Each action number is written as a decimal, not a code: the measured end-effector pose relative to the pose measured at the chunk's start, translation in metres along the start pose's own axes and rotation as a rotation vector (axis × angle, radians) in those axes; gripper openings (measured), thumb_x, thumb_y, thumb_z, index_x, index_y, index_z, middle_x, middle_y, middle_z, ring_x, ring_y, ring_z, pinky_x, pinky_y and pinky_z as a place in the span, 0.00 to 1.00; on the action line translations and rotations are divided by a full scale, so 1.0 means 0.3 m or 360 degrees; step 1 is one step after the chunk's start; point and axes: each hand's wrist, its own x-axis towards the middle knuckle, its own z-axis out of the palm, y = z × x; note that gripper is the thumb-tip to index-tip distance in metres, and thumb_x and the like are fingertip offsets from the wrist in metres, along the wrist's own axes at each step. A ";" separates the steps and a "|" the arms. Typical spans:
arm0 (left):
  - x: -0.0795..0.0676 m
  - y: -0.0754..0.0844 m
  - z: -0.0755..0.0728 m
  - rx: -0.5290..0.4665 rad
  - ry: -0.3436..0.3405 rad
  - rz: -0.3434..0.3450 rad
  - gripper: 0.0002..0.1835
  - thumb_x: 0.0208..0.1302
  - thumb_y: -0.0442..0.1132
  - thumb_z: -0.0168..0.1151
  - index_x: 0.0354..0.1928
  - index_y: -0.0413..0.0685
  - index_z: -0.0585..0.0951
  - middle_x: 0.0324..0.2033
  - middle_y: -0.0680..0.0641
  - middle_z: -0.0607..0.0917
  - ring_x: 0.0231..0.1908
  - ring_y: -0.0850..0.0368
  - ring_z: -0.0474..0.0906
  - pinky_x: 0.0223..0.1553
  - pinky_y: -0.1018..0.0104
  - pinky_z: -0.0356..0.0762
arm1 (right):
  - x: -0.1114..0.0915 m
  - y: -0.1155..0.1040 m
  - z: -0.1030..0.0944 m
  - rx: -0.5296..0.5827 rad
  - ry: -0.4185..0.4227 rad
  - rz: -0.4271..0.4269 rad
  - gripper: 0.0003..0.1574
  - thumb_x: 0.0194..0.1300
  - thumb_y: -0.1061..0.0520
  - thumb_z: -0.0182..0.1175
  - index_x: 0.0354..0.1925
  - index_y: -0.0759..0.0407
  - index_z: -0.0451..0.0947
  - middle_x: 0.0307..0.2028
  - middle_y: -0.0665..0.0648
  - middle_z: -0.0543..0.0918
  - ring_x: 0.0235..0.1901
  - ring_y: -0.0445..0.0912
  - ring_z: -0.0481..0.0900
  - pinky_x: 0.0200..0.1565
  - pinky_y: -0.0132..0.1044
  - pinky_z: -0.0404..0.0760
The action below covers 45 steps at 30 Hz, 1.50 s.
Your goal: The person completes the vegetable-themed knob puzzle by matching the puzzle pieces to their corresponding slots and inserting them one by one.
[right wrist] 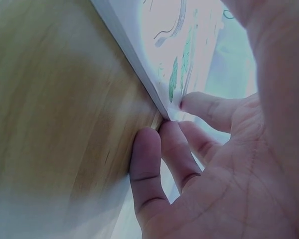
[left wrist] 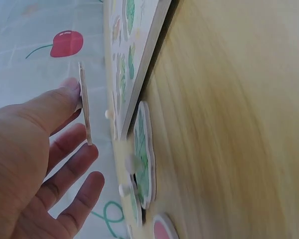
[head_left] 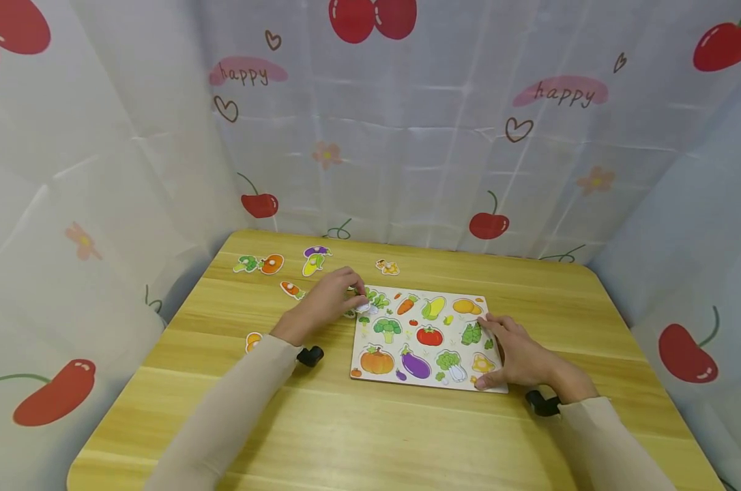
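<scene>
My left hand (head_left: pixel 332 298) is over the upper left corner of a vegetable puzzle board (head_left: pixel 446 320). It pinches a thin, pale puzzle piece (left wrist: pixel 85 107) between thumb and fingers; the piece appears edge-on in the left wrist view, its picture hidden there. Beside the board's edge lies a green puzzle piece (left wrist: pixel 144 154) with a knob. My right hand (head_left: pixel 520 354) rests at the board's right side, thumb near the lower corner and fingers along the edge. In the right wrist view its fingertips (right wrist: pixel 174 137) touch the board's edge, spread and only slightly bent.
Left of and behind the board lie knobbed pieces: broccoli (head_left: pixel 245 264), pumpkin (head_left: pixel 272 264), eggplant (head_left: pixel 315 251), corn (head_left: pixel 312 264), carrot (head_left: pixel 292 290) and a yellow-orange piece (head_left: pixel 387 267). An orange piece (head_left: pixel 253 341) is partly behind my left sleeve. Printed curtains surround the wooden table (head_left: pixel 370 436).
</scene>
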 end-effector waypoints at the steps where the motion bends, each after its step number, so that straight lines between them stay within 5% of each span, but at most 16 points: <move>1: 0.007 0.004 0.006 0.0008 -0.0001 0.0005 0.08 0.82 0.46 0.76 0.52 0.52 0.90 0.56 0.49 0.89 0.58 0.51 0.86 0.69 0.52 0.88 | 0.001 0.002 0.001 -0.0003 -0.0001 0.0001 0.87 0.52 0.33 0.94 0.89 0.72 0.60 0.85 0.80 0.63 0.77 0.75 0.69 0.77 0.79 0.74; 12: 0.058 0.032 0.064 0.0032 -0.0083 -0.0004 0.07 0.81 0.44 0.77 0.50 0.49 0.91 0.52 0.47 0.88 0.47 0.53 0.80 0.56 0.56 0.85 | 0.003 0.005 0.002 -0.0025 -0.0008 -0.0001 0.87 0.51 0.33 0.94 0.89 0.72 0.60 0.85 0.80 0.64 0.77 0.76 0.69 0.76 0.79 0.75; 20: 0.074 0.021 0.096 0.0123 -0.0093 0.0026 0.07 0.82 0.45 0.77 0.49 0.49 0.91 0.52 0.47 0.90 0.54 0.49 0.84 0.64 0.52 0.86 | 0.004 0.002 0.008 -0.0026 -0.0019 0.0009 0.87 0.51 0.33 0.95 0.89 0.73 0.60 0.84 0.81 0.64 0.77 0.76 0.70 0.76 0.79 0.75; 45: 0.098 0.043 0.095 0.0102 -0.0053 -0.0025 0.05 0.83 0.42 0.75 0.47 0.50 0.92 0.49 0.48 0.94 0.52 0.50 0.83 0.59 0.53 0.85 | 0.006 -0.005 0.008 -0.0037 -0.0018 0.0016 0.88 0.51 0.33 0.95 0.89 0.72 0.59 0.84 0.82 0.63 0.77 0.76 0.69 0.77 0.80 0.74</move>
